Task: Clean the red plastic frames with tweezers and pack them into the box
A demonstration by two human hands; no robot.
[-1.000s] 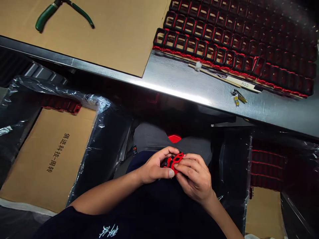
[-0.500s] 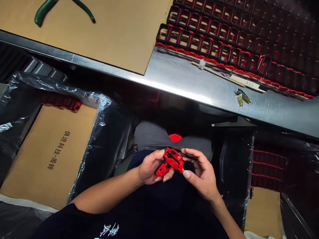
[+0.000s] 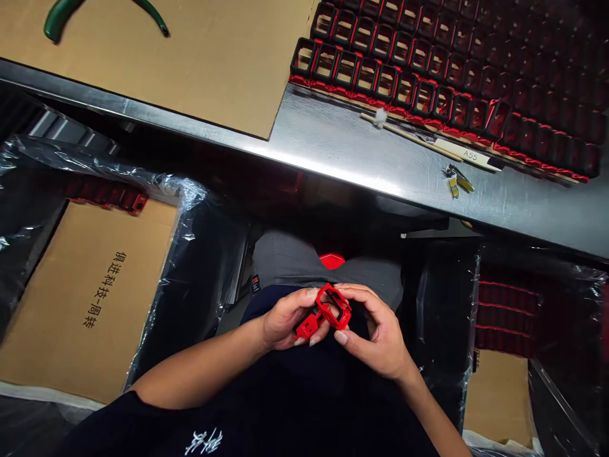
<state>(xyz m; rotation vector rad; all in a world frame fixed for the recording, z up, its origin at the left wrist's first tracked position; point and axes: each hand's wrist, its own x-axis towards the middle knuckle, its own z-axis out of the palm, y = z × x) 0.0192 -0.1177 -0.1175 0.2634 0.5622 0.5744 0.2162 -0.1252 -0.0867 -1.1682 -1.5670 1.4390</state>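
Observation:
In front of my lap, both hands are at a red plastic frame point(image 3: 343, 315) with a wide opening through it. My left hand point(image 3: 283, 322) pinches its left edge, with the thumb on top. A second red plastic piece point(image 3: 307, 326) lies lower in the same hand, across the fingers; whether the two pieces are joined I cannot tell. My right hand point(image 3: 380, 327) closes on the frame's right side, with thumb below and fingers above. The frame is tilted, so its open middle faces up towards me.
Rows of black-and-red frames point(image 3: 366, 75) stand on the metal bench point(image 3: 328, 143). Near them lie a stick with white fluff point(image 3: 412, 135), a label marked A55 point(image 3: 469, 152) and small yellow-handled clippers point(image 3: 454, 184). Green-handled pliers point(image 3: 57, 19) rest on cardboard. Plastic-lined boxes with cardboard sheets point(image 3: 95, 279) flank me.
The red frame has been turned so its opening now shows. My right hand's fingers have closed in on it, moving slightly left. The view has shifted a little.

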